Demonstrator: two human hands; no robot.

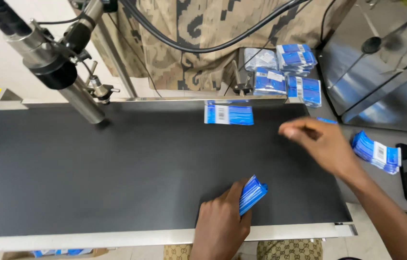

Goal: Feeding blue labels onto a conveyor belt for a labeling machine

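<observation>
Partly hidden: left hand (220,224) has its grip clenched on a stack of blue sachets (251,192), held edge-up; only the stack's upper end shows past the fingers, lower end covered by the palm. Wrist cut off by the bottom frame edge. Right hand (316,142) hovers up and to the right of that grip, motion-blurred at the fingertips; fingers look loosely spread and released, nothing seen in them, though the blur leaves this unsure.

Single blue sachet (228,115) lies flat on the black belt (92,173), well beyond the left grip and left of the right fingertips, near the belt's far edge. Small blue corner (326,120) peeks out just behind the right hand; what it is cannot be told.

Belt's near metal rim sits just under the left hand. Wide open belt surface lies left of both hands, up to the printer head (52,62). Loose sachet fan (377,153) rests on the counter (381,132) right of the right wrist; more bundles (285,72) lie farther off.
</observation>
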